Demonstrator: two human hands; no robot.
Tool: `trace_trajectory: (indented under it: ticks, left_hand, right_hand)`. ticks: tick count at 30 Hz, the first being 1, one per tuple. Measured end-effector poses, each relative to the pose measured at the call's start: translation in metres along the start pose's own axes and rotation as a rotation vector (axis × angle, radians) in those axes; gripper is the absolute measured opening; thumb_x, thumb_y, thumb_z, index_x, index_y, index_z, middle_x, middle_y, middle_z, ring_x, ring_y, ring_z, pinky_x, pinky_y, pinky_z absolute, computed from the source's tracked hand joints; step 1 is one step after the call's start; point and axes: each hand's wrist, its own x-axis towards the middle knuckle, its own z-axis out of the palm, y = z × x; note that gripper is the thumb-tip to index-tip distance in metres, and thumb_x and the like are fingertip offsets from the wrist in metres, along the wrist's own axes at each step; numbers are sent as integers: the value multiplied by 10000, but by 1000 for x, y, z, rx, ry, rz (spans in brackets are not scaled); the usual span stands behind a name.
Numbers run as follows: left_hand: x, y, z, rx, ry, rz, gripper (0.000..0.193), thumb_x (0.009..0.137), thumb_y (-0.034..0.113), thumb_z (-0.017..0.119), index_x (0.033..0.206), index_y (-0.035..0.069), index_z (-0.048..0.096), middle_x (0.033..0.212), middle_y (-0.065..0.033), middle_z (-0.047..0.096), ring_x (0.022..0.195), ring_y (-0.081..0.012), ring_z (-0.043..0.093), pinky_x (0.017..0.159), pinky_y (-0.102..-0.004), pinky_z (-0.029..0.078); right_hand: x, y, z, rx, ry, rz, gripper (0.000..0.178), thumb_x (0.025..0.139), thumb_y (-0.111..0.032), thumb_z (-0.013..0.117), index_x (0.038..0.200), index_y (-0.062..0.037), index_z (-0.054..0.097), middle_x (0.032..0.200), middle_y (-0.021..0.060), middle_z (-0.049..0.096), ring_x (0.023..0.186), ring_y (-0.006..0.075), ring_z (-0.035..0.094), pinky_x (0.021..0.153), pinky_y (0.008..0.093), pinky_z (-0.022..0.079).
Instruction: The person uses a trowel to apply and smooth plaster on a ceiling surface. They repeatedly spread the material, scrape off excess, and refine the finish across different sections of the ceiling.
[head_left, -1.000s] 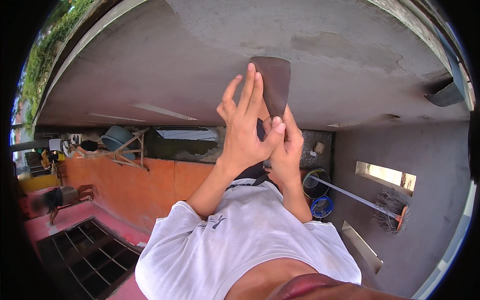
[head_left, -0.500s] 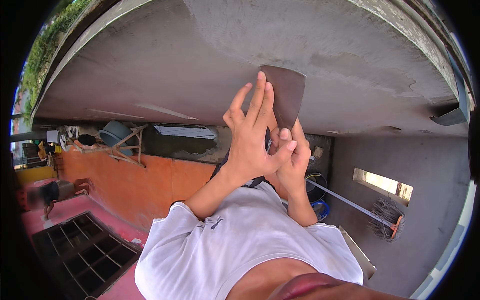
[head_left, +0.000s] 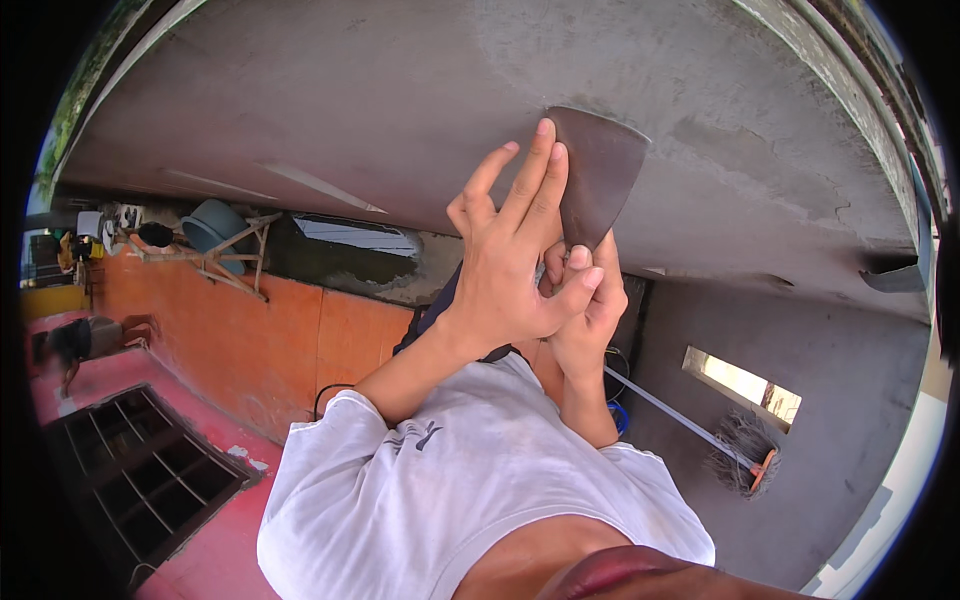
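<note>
A wide, dark brown putty knife (head_left: 603,170) has its broad edge up against a grey plastered wall (head_left: 390,90). My right hand (head_left: 590,315) is closed around the narrow lower end, where the handle is mostly hidden by the fingers. Two stretched fingertips of my left hand (head_left: 510,265) press on the left side of the blade. The other fingers of that hand are spread, and its thumb reaches across to the right hand. Around the blade edge, the wall shows lighter and darker smeared patches.
A mop (head_left: 745,455) leans at the right near a slot opening (head_left: 740,385). At the left stand a blue-grey basin (head_left: 215,230) and a wooden frame (head_left: 235,255) by an orange wall (head_left: 220,330). Another person (head_left: 85,340) is at far left, beyond a barred window (head_left: 145,470).
Both hands and the putty knife have shifted a little up and to the right along the wall, keeping the same hold. The surroundings have slid slightly left in the view.
</note>
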Motion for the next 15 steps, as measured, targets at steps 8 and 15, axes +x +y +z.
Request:
trace_trajectory:
  ticks: [8, 15]
  left_hand:
    - [-1, -4, 7, -26, 128, -21, 909, 800, 466, 639, 1523, -32, 403, 1624, -190, 343, 1368, -397, 346, 1056, -480, 232]
    - [-5, -8, -2, -2, 52, -30, 885, 811, 466, 618, 1515, -31, 420, 1608, -184, 377, 1379, -390, 342, 1079, -482, 221]
  right_hand:
    - [8, -4, -1, 52, -73, 103, 476, 1052, -135, 486, 1489, 49, 444, 854, 23, 567, 701, 82, 461, 609, 244, 388]
    - [4, -7, 4, -28, -60, 2, 443, 1033, -59, 482, 1457, 65, 471, 888, 50, 617, 722, 98, 532, 671, 247, 458]
